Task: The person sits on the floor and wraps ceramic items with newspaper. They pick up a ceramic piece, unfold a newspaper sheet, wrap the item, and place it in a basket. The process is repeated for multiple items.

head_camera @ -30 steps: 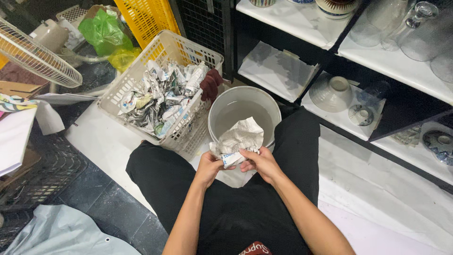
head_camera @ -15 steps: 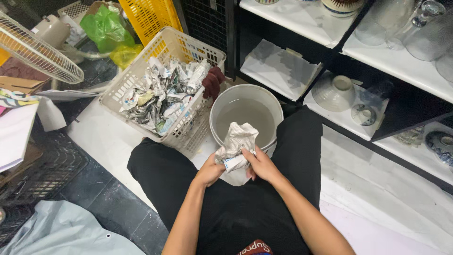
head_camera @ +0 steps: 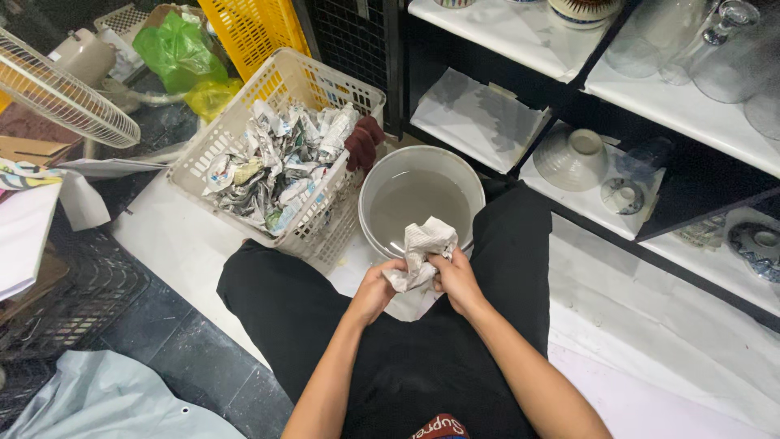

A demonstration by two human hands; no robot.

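Seated on the floor, black-trousered legs spread. Left hand [head_camera: 375, 291] and right hand [head_camera: 455, 280] close together just above the lap, each grip closed tight on the same crumpled newspaper wad [head_camera: 422, 250], left on its lower left edge, right on its right side. Wad held just over the near rim of the grey bucket [head_camera: 382, 175], which stands between the knees and holds cloudy water. Just left of the bucket, touching it, a tilted white plastic basket [head_camera: 294, 80] heaped with more crumpled newspaper [head_camera: 276, 167]; a dark red cloth [head_camera: 362, 142] draped on its corner. Beyond, a yellow crate [head_camera: 252, 28] and green bag [head_camera: 175, 50]. To the right, black shelves with an upturned bowl [head_camera: 571, 158] and glassware [head_camera: 699, 45].
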